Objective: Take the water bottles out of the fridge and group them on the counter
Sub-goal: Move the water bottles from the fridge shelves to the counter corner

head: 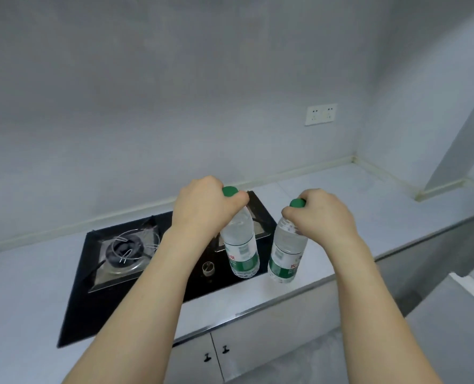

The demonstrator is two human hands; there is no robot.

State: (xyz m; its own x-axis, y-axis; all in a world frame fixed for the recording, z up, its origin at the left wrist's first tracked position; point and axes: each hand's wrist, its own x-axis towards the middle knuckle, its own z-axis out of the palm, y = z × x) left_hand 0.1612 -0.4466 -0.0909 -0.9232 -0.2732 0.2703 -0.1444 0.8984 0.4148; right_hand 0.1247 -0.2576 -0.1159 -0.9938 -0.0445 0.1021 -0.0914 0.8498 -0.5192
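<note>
green-capped water bottles [241, 245], two, one by the neck in each of two hands, left [202, 206] and right [321, 214], above counter [341, 195]

Counter [349, 195] right of gas hob [125, 275] lay bare back to corner; widest free room there; wall [175, 106] closed rear edge, side wall [424, 106] closed right end; socket plate [320, 114] sat flat on wall above counter, well apart from hands; hob filled left-centre, burner grate [125, 252] raised above glass, knob [208, 268] standing near front edge; left bottle [241, 245] hung over hob's right part, right bottle [285, 253] just beside it over counter edge; narrow gap between bottles.
</note>
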